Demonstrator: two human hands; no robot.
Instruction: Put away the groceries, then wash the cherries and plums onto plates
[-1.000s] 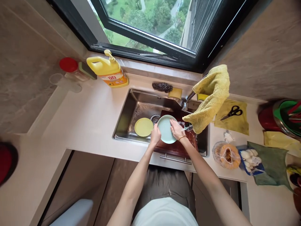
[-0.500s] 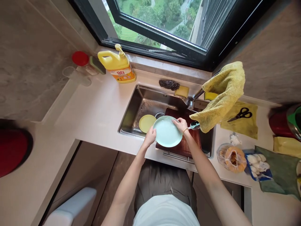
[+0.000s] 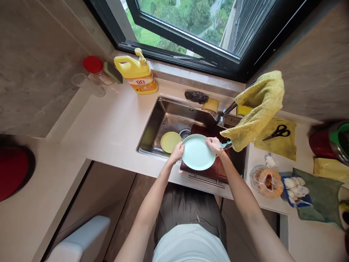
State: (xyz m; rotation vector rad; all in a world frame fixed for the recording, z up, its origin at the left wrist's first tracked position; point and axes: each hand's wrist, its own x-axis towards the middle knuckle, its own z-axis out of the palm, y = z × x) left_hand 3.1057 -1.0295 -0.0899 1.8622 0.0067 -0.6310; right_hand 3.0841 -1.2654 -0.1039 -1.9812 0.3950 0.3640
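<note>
I hold a pale green plate (image 3: 198, 153) over the front of the steel sink (image 3: 160, 120), above a dark red cutting board (image 3: 218, 169). My left hand (image 3: 177, 151) grips its left rim. My right hand (image 3: 215, 145) grips its upper right rim, just under the faucet (image 3: 225, 111). A yellow plate (image 3: 170, 141) lies flat in the sink basin to the left, beside the drain.
A yellow towel (image 3: 259, 109) hangs over the faucet. A yellow detergent jug (image 3: 137, 72), a red-lidded jar (image 3: 94, 67), a steel scrubber (image 3: 196, 96) and a sponge (image 3: 211, 105) stand behind the sink. Scissors (image 3: 278, 132) on a yellow cloth and bagged food (image 3: 268, 182) lie on the right counter.
The green plate has tipped flatter and shifted slightly right. My right hand went from rubbing its face to gripping its upper right rim. My view has shifted.
</note>
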